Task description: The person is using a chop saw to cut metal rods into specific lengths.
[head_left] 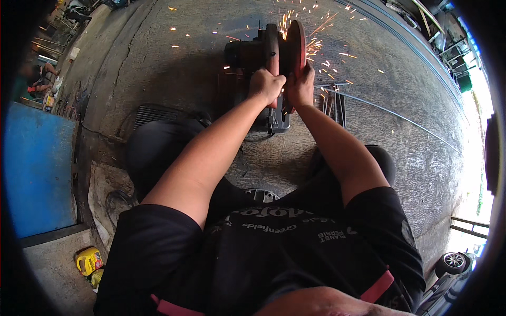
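Nearest, the wearer's black shirt and spread legs framed the work area. The legs stood apart, presumably to leave both arms a straight reach. At near left, a yellow jug stood on the floor, well apart from the legs.

Beyond the knees, the cut-off saw stood on the concrete floor, its base toward the wearer. The left hand was wrapped around the red handle, fingers curled in, a grip that would suit bearing down and steering. The right hand was just beside the reddish round guard; its fingers were partly hidden, so whether it pinched or merely braced something could not be told.

A long rod ran along the floor from near that hand toward the right, probably laid flat for support. Sparks flew around the guard, mostly beyond the hands.

Farther left stood a blue panel and, past it, another person.
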### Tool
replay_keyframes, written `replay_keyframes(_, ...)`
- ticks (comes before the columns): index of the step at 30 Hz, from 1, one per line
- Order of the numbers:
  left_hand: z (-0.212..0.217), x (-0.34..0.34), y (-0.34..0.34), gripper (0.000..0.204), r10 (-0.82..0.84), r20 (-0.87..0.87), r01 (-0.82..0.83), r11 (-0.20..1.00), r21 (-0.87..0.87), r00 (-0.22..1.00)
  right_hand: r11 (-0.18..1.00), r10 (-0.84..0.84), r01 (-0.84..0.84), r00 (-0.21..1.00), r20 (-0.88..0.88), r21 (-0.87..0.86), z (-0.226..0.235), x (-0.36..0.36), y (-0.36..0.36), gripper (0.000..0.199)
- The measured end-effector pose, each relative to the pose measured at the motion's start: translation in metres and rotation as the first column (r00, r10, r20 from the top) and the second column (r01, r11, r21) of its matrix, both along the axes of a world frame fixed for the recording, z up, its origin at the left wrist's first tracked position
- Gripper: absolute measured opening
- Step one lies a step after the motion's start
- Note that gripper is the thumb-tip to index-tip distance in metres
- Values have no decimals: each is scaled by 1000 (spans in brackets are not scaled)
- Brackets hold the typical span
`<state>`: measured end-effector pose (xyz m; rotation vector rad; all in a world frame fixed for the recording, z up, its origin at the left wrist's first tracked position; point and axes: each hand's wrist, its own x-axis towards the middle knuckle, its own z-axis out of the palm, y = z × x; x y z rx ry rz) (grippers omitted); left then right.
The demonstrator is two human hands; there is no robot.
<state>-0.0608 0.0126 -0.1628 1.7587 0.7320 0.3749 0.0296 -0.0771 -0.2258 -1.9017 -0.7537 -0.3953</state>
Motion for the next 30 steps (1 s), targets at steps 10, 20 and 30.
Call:
replay_keyframes(10,-19,4,6,24,9,-87,9,979,205,996,998,-52,53,998,33,-30,-2,-1,1,51)
replay_keyframes(20,-20,4,4,36,40,-48,-29,978,205,998,997,-71,74,994,84,-35,-5,-1,0,45)
replay_keyframes(30,-28,4,5,36,45,-40,-40,991,129,998,997,-73,75,995,74,-19,-4,-3,0,44)
